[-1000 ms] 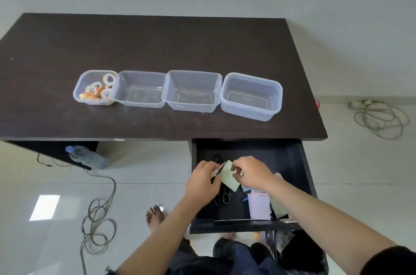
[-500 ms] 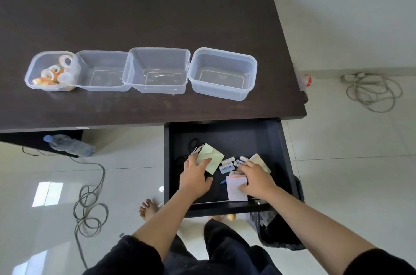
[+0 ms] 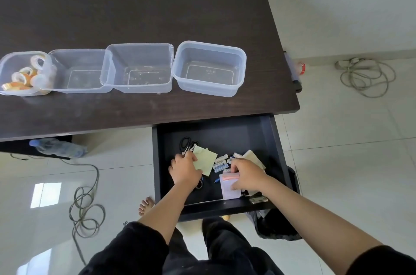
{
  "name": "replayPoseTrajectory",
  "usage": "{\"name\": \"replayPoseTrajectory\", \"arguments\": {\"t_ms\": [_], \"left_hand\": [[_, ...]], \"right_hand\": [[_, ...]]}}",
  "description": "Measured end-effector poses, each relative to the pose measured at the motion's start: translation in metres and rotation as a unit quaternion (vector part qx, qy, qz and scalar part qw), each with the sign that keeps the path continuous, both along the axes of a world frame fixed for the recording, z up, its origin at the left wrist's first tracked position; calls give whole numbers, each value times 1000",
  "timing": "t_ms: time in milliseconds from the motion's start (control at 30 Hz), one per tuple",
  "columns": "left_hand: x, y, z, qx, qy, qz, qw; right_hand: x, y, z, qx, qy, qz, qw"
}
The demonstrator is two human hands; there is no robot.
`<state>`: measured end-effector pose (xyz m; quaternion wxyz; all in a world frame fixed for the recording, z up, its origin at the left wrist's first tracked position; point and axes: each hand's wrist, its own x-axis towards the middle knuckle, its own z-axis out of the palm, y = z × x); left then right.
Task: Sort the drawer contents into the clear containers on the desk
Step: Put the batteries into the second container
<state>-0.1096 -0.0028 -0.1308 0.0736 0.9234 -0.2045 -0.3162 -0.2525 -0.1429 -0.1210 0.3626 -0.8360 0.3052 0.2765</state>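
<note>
Four clear containers line the dark desk; the one at 9 o'clock holds tape rolls. In the open drawer at 6 o'clock, the left hand grasps yellow-green sticky notes beside black scissors. The right hand pinches a small pink-topped pad near loose batteries.

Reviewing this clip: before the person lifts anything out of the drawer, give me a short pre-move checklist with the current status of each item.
1. Drawer pulled open: ok.
2. Left hand has hold of the pale green sticky notes: ok.
3. Right hand has a firm grip on the pink-topped notepad: cannot tell.
4. Empty containers free to receive: ok, rightmost container and two beside it look empty.
5. Tape rolls kept in leftmost container: ok.
6. Scissors clear of fingers: not ok.
</note>
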Motion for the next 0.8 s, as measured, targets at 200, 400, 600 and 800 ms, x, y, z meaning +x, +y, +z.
{"name": "replayPoseTrajectory", "arguments": {"t_ms": [200, 400, 600, 800], "left_hand": [[2, 9, 1, -77, 18, 36, 996], [7, 17, 7, -162, 65, 86, 981], [15, 24, 19, -179, 91, 121, 972], [25, 12, 23, -218, 112, 182, 952]], "right_hand": [[16, -23, 11, 67, -53, -129, 988], [39, -47, 12, 50, -114, -309, 943], [43, -50, -9, 34, -129, -439, 889], [32, -42, -11, -52, -140, -394, 907]]}}
